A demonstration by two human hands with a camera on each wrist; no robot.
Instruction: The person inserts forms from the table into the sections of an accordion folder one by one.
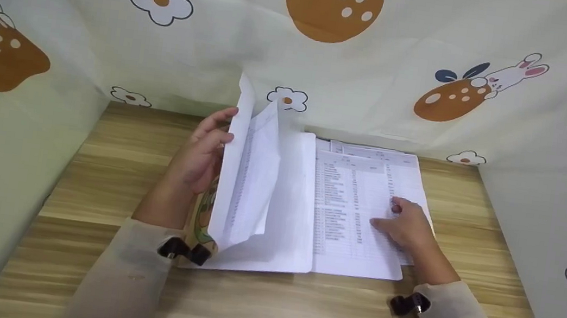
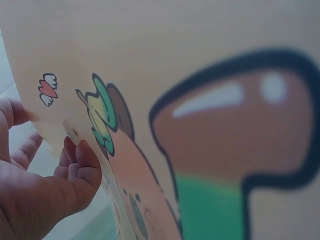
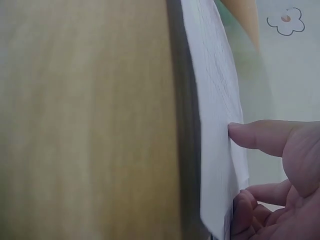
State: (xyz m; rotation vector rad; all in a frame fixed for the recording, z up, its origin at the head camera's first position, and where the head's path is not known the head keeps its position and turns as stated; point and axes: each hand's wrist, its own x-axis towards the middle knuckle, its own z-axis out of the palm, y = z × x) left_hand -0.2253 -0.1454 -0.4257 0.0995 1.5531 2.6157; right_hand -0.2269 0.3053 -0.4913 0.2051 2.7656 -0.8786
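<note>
A booklet (image 1: 283, 246) lies on the table with its white pages spread. My left hand (image 1: 202, 154) grips the outer edge of its raised cover (image 1: 230, 174), which stands nearly upright. The cover's outer side carries cartoon art, with a pink figure and a winged heart, in the left wrist view. A creased printed sheet (image 1: 261, 161) leans beside the cover's white inner side. At the right, my right hand (image 1: 411, 225) pinches the right side of a printed page (image 1: 353, 256), thumb on its face and fingers curled at its edge. More printed pages (image 1: 408, 170) lie offset beneath.
The wood-grained table (image 1: 263, 315) extends in front and to both sides. Cream fabric (image 1: 211, 45) with flowers and rabbits walls it in at the back, left (image 1: 15, 156) and right (image 1: 542, 187). A small black device is clipped at each sleeve cuff.
</note>
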